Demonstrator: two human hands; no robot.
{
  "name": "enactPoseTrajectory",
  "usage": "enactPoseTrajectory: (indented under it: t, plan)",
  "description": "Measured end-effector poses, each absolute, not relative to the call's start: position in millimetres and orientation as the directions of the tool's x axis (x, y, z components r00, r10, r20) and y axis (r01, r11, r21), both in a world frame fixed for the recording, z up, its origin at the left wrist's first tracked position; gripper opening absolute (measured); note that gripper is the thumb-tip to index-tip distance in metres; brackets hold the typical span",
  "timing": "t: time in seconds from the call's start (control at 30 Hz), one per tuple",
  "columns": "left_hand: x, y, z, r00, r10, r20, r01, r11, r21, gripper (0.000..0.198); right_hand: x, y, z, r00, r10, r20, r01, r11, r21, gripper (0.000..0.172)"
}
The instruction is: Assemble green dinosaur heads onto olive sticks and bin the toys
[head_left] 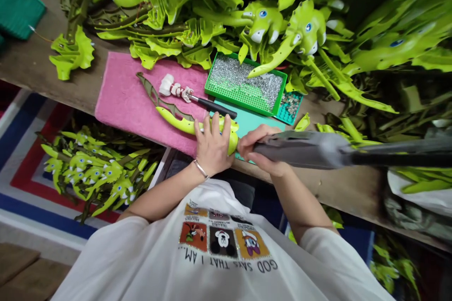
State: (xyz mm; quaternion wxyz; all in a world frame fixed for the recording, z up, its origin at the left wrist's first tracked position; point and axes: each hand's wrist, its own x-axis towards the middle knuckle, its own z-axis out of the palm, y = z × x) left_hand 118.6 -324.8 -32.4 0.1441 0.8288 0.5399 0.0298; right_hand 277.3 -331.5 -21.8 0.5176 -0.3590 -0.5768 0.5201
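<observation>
A long green plastic toy piece point(176, 120) lies on a pink towel point(123, 99) at the bench's front edge. My left hand point(212, 146) presses down on the near end of this piece, fingers closed over it, a silver bracelet on the wrist. My right hand point(263, 148) is wrapped round a grey power screwdriver point(318, 150), whose tip meets the toy piece beside my left hand. A hand screwdriver point(197, 99) with a white-wrapped handle rests on the towel behind.
A green tray point(243, 103) holds many small silver screws, with a smaller teal tray point(291, 108) of screws beside it. Heaps of green dinosaur toy parts point(268, 19) cover the back of the bench. More finished pieces point(95, 169) lie on the floor at left.
</observation>
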Motion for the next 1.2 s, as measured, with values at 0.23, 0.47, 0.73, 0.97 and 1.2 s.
enactPoseTrajectory:
  t: [0.23,0.47,0.73,0.97,1.2]
  plan:
    - [70,-304,-33,0.426,0.901,-0.086,0.884,-0.394,0.250,0.103,307,-254,-26,0.450,0.740,0.501,0.003,0.559,-0.829,0.030]
    - [78,-308,-32,0.474,0.876,-0.089,0.865,-0.445,0.231,0.114,322,-200,-68,0.564,0.741,0.365,0.089,0.385,-0.918,0.043]
    - [122,-330,-37,0.629,0.766,-0.132,0.773,-0.598,0.212,0.079,320,-193,-73,0.590,0.703,0.398,0.131,0.403,-0.906,0.041]
    - [137,-333,-46,0.576,0.798,-0.176,0.816,-0.548,0.184,0.070,319,-190,-70,0.561,0.735,0.381,0.126,0.379,-0.917,0.041]
    - [140,-331,-57,0.574,0.809,-0.129,0.815,-0.547,0.193,0.067,319,-196,-54,0.549,0.735,0.396,0.127,0.396,-0.910,0.041]
